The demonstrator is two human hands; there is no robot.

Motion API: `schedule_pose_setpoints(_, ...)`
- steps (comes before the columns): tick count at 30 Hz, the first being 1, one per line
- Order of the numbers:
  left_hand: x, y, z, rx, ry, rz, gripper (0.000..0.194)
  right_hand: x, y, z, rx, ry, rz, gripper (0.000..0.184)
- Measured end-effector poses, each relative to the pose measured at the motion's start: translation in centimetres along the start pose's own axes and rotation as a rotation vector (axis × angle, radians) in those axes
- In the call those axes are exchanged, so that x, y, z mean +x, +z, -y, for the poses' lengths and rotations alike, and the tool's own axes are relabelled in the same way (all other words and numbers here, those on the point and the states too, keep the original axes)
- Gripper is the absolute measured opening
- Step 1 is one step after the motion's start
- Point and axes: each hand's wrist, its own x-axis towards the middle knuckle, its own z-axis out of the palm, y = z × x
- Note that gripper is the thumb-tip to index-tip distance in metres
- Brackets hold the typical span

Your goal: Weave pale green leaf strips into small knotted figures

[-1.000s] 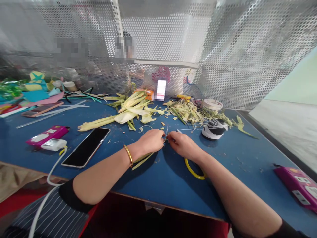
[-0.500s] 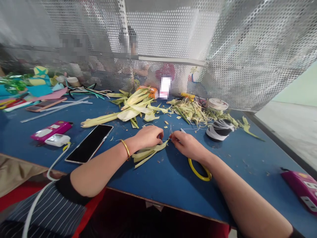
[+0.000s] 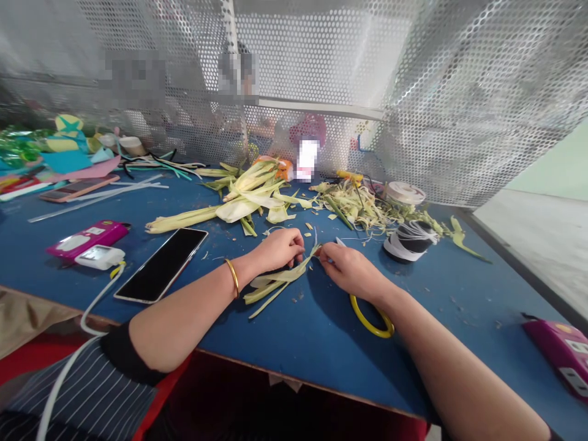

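Several pale green corn husk strips lie gathered at one end, fanning out below my left hand. My right hand pinches the narrow gathered end, where a thin white thread stands up. Just left of that end, my left hand has its fingers curled together above the strips. What its fingertips hold, if anything, is hidden. Under my right hand and wrist lie scissors with a yellow handle; only the handle loop and the blade tip show. A spool of white thread stands to the right.
Behind my hands are a corn husk bundle and a pile of shredded husk. On the left lie a black-screened phone and a purple power strip with a cable. Another purple power strip is at right. A perforated screen backs the blue table.
My left hand has lifted off the gathered end and moved slightly left, uncovering the husk strips. My right hand stays at that end. The view has shifted a little.
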Motion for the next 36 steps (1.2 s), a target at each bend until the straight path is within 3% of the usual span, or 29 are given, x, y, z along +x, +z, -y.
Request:
schedule_pose_setpoints(5, -0.2, -0.5, -0.1, 0.195, 0.051, 0.011, 0.018, 0.0, 0.0, -0.1, -0.027, -0.022, 0.004, 0.014)
schedule_pose_setpoints(11, -0.4, -0.4, -0.3, 0.592, 0.223, -0.127, 0.023, -0.1, 0.2, -0.2, -0.158, -0.200, -0.019, 0.017)
schedule_pose_setpoints(13, -0.2, -0.1, -0.1, 0.524, 0.201, -0.118, 0.022, -0.2, 0.4, -0.2, -0.212, -0.251, -0.031, 0.018)
schedule_pose_setpoints(18, 0.4, 0.8, 0.5, 0.060, 0.011, -0.031, 0.016, 0.0, 0.6, -0.1, -0.310, -0.291, 0.026, 0.019)
schedule_pose_setpoints(23, 0.6, 1.7, 0.3, -0.279, -0.161, -0.040, 0.014, 0.1, 0.6, -0.1, -0.258, -0.305, 0.033, 0.020)
schedule_pose_setpoints(36, 0.5, 1.6, 0.1, -0.409, -0.068, -0.034, 0.015, 0.1, 0.2, -0.8, 0.169, -0.243, -0.001, 0.018)
